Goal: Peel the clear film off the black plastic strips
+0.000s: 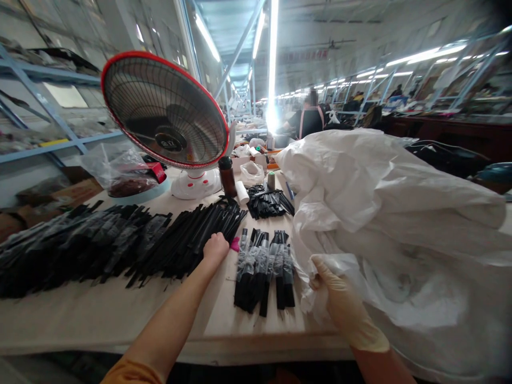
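My bare left hand (216, 248) is closed in a fist at the right edge of a pile of loose black strips (180, 240). What its fingers hold, if anything, is hidden. A small magenta piece (235, 244) shows just beside it. My right hand (334, 288), in a pale glove, pinches the near edge of a big white plastic sack (360, 181). Between my hands lie several bundles of black strips wrapped in clear plastic (262, 261). Behind them is a smaller heap of short black strips (270, 204).
More wrapped black bundles (80, 240) cover the table's left side. At the back stand a red-rimmed fan heater (172, 140), a brown bottle (227, 178), a white roll (242, 193) and a green-topped spool (271, 181). A person (312, 118) is farther off.
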Available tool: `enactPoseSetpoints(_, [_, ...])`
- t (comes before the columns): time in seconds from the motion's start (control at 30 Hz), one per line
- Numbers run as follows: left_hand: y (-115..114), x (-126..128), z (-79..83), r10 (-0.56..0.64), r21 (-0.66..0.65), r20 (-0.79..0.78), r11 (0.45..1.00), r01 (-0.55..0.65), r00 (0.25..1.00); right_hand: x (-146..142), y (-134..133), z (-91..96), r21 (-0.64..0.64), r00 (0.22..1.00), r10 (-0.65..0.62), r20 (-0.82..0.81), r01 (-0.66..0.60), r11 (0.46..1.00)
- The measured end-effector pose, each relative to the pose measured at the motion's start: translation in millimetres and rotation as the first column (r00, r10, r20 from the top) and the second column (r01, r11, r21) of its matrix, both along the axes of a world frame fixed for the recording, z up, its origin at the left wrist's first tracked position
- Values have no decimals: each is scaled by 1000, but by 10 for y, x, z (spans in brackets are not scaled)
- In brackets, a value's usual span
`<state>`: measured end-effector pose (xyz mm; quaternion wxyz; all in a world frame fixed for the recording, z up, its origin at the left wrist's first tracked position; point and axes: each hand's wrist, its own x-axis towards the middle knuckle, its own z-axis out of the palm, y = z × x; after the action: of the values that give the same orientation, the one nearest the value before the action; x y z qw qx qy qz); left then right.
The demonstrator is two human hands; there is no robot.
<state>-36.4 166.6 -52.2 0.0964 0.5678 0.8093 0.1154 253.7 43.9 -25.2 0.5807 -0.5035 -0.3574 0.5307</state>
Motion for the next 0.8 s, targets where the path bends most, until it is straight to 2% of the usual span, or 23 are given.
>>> enactPoseSetpoints(0.1, [-86, -61, 107, 9, 6, 185, 1000, -11, 983, -31, 30, 68, -78, 998, 12, -54, -16, 997])
enactPoseSetpoints(0.17, [-236, -38, 187, -14, 16, 321, 1000, 9, 947, -59, 54, 110, -93, 995, 1, -102, -11, 996])
enactPoseSetpoints(0.33, [-926, 166, 391, -164, 50, 600, 984, 169, 783, -65, 144, 157, -72, 960, -103, -261, 87, 994])
enactPoseSetpoints(0.37, [-1073, 204, 427, -185, 42, 657, 977, 209, 731, -50, 167, 164, -80, 950, -114, -291, 95, 992])
enactPoseSetpoints(0.4, [-1208, 237, 461, -168, 17, 775, 969, 246, 609, -32, 189, 170, -92, 940, -119, -321, 94, 991])
enactPoseSetpoints(0.47, [-1427, 300, 523, -92, -41, 886, 960, 275, 455, 2, 229, 182, -117, 918, -113, -381, 74, 990])
enactPoseSetpoints(0.53, [-1577, 357, 577, -31, -85, 933, 950, 301, 360, 27, 258, 191, -140, 902, -116, -416, 62, 988])
enactPoseSetpoints(0.6, [-1674, 393, 623, -14, -97, 948, 938, 334, 317, 41, 273, 200, -168, 898, -140, -416, 76, 983])
enactPoseSetpoints(0.67, [-1743, 389, 651, -11, -107, 952, 923, 369, 306, 54, 281, 210, -189, 897, -177, -404, 107, 976])
enactPoseSetpoints(0.8, [-1851, 309, 645, 29, -171, 935, 910, 377, 354, 74, 291, 217, -187, 883, -240, -404, 177, 966])
